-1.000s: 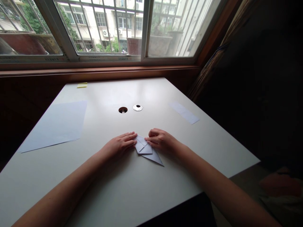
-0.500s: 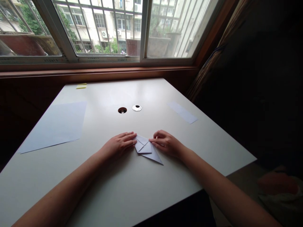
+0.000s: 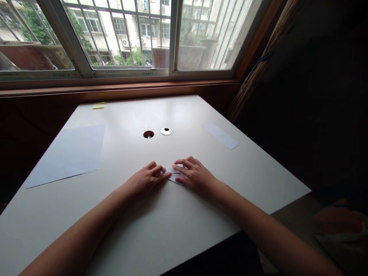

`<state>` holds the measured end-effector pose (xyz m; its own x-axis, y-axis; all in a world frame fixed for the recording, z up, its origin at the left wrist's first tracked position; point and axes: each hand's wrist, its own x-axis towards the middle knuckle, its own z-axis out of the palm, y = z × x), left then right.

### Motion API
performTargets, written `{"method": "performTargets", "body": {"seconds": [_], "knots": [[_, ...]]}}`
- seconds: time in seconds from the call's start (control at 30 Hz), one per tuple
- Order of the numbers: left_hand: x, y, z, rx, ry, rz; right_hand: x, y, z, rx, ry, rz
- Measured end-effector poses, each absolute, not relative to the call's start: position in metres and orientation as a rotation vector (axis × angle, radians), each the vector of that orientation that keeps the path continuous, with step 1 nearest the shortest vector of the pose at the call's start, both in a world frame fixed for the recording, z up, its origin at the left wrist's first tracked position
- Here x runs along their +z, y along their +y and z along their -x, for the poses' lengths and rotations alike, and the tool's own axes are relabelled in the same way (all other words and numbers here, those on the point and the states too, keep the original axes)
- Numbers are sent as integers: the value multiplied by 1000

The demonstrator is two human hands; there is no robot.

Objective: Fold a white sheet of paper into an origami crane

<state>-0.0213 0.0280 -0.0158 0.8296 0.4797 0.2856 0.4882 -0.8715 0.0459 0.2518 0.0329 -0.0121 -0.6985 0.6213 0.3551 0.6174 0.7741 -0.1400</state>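
A small piece of folded white paper [image 3: 174, 177] lies on the white table between my two hands, partly hidden by the fingers. My left hand [image 3: 149, 176] has its fingers bent and closed on the paper's left side, thumb pointing across it. From the right, my right hand [image 3: 193, 173] curls over the other side, with fingertips on the top and the thumb near the lower edge. The paper's outer corners are under the hands.
Larger white sheets [image 3: 69, 153] lie on the table [image 3: 138, 234] at the left, and a paper strip [image 3: 221, 136] at the right. Farther back are a round cable hole [image 3: 148, 134], its metal cover [image 3: 166, 131] and a yellow-edged slip [image 3: 99, 105]. A barred window stands behind.
The pointed flap that stuck out toward me is no longer visible. My right hand has moved left over the paper, and my left fingers have bent more.
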Motion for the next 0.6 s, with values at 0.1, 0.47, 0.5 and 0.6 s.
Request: {"method": "performTargets", "body": {"seconds": [0.1, 0.47, 0.5, 0.6], "knots": [[-16, 28, 22, -475, -775, 2993, -14, 31, -244, 9, -2602, 963], [-11, 29, 21, -599, -878, 2993, -20, 46, -253, 145, -2606, 740], [-11, 29, 22, -593, -877, 2996, -21, 46, -254, 149, -2614, 738], [-8, 30, 24, -577, -838, 3024, -21, 46, -255, 157, -2626, 734]]}}
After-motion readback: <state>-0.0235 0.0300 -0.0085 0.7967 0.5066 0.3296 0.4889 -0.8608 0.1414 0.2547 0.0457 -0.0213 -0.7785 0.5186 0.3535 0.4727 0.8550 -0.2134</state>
